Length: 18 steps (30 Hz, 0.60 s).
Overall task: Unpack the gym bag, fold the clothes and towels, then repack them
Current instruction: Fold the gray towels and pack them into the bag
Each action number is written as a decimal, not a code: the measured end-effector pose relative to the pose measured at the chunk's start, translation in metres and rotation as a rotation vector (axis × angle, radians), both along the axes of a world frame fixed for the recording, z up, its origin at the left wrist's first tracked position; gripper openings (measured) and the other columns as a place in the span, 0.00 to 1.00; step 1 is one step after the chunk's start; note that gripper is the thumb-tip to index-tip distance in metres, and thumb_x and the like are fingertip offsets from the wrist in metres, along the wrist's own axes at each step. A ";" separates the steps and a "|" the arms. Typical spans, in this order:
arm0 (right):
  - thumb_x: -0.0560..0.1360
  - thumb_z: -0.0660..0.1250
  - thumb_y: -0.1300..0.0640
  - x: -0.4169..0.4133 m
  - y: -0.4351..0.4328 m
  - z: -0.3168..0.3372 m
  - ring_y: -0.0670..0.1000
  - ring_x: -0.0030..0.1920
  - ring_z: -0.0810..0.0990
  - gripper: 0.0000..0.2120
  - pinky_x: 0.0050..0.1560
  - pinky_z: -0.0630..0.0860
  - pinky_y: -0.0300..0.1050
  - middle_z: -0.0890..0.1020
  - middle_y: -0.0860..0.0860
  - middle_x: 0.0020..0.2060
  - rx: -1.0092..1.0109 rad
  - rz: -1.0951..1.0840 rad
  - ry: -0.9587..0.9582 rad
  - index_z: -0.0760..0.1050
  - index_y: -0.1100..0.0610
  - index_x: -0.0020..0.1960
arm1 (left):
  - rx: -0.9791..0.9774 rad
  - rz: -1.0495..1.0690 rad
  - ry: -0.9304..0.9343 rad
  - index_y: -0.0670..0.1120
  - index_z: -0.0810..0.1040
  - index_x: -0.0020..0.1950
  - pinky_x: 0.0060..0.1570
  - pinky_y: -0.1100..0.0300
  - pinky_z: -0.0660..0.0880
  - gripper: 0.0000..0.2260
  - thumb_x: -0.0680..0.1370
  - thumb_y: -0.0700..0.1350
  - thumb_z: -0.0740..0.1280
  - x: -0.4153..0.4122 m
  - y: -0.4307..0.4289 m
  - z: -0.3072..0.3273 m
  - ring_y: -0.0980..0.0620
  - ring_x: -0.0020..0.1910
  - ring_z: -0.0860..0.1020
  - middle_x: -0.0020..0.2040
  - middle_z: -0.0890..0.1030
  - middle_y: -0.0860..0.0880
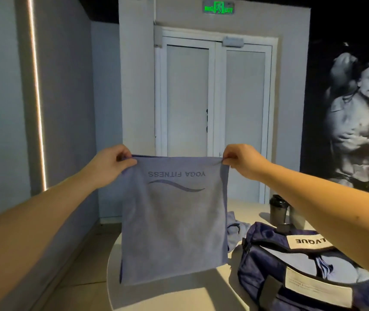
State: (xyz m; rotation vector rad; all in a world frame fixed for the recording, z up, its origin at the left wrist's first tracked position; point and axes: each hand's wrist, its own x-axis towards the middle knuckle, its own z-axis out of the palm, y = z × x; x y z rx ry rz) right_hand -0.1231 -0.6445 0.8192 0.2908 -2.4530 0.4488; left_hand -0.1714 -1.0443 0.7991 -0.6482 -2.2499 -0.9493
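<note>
A lavender towel [174, 223] printed "YOGA FITNESS" hangs doubled over in front of me, above the white table [179, 297]. My left hand [111, 163] pinches its top left corner and my right hand [242, 160] pinches its top right corner, holding the top edge taut. The navy gym bag [275, 261] lies open on the table at the lower right, with pale clothing showing inside. A crumpled light garment [235, 230] lies on the table behind the towel, partly hidden by it.
A dark shaker bottle [278, 209] stands on the table beyond the bag. White double doors [215, 104] face me across the room. The floor [85, 265] drops away left of the table's rounded edge. A grey wall [6, 108] runs along the left.
</note>
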 end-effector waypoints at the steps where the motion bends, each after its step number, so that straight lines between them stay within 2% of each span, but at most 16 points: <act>1: 0.79 0.68 0.61 0.001 0.001 0.003 0.54 0.45 0.81 0.02 0.49 0.81 0.53 0.83 0.52 0.44 -0.020 0.006 -0.007 0.79 0.57 0.51 | 0.001 -0.015 -0.014 0.48 0.78 0.40 0.43 0.54 0.74 0.09 0.78 0.48 0.73 0.001 -0.002 0.003 0.52 0.35 0.76 0.34 0.81 0.50; 4: 0.79 0.68 0.62 -0.003 0.002 0.001 0.53 0.44 0.82 0.08 0.48 0.81 0.49 0.83 0.51 0.45 -0.046 0.020 -0.049 0.80 0.55 0.57 | -0.001 -0.030 -0.082 0.47 0.79 0.37 0.40 0.56 0.72 0.12 0.77 0.49 0.75 0.002 -0.004 0.002 0.57 0.31 0.74 0.30 0.79 0.53; 7: 0.80 0.67 0.64 -0.018 0.002 -0.012 0.48 0.42 0.80 0.09 0.50 0.79 0.45 0.83 0.51 0.45 -0.011 -0.012 -0.095 0.83 0.58 0.57 | -0.025 -0.006 -0.145 0.48 0.80 0.36 0.37 0.59 0.71 0.12 0.74 0.51 0.77 -0.005 -0.007 -0.012 0.59 0.29 0.74 0.29 0.79 0.55; 11: 0.78 0.69 0.64 -0.044 0.003 -0.035 0.48 0.39 0.80 0.07 0.40 0.76 0.36 0.84 0.54 0.44 -0.053 -0.027 -0.165 0.84 0.60 0.54 | -0.041 0.007 -0.195 0.49 0.80 0.38 0.36 0.58 0.72 0.11 0.71 0.50 0.80 -0.032 -0.009 -0.042 0.56 0.32 0.75 0.32 0.81 0.53; 14: 0.77 0.71 0.65 -0.064 0.002 -0.051 0.53 0.39 0.81 0.06 0.42 0.82 0.43 0.85 0.58 0.44 -0.140 -0.041 -0.212 0.84 0.62 0.53 | -0.032 0.013 -0.182 0.56 0.78 0.44 0.37 0.60 0.72 0.12 0.71 0.48 0.80 -0.054 -0.008 -0.056 0.54 0.33 0.77 0.34 0.80 0.52; 16: 0.77 0.72 0.64 -0.075 0.002 -0.055 0.54 0.39 0.81 0.06 0.45 0.82 0.48 0.85 0.60 0.44 -0.201 -0.038 -0.193 0.84 0.63 0.53 | -0.089 0.042 -0.159 0.63 0.78 0.43 0.37 0.65 0.69 0.11 0.73 0.49 0.78 -0.064 -0.005 -0.055 0.57 0.36 0.78 0.36 0.80 0.55; 18: 0.77 0.72 0.64 -0.082 0.002 -0.057 0.52 0.38 0.80 0.06 0.41 0.81 0.42 0.85 0.59 0.43 -0.259 -0.030 -0.145 0.83 0.64 0.53 | -0.117 0.083 -0.112 0.61 0.78 0.37 0.36 0.63 0.67 0.11 0.75 0.49 0.77 -0.073 -0.001 -0.052 0.59 0.35 0.76 0.34 0.79 0.57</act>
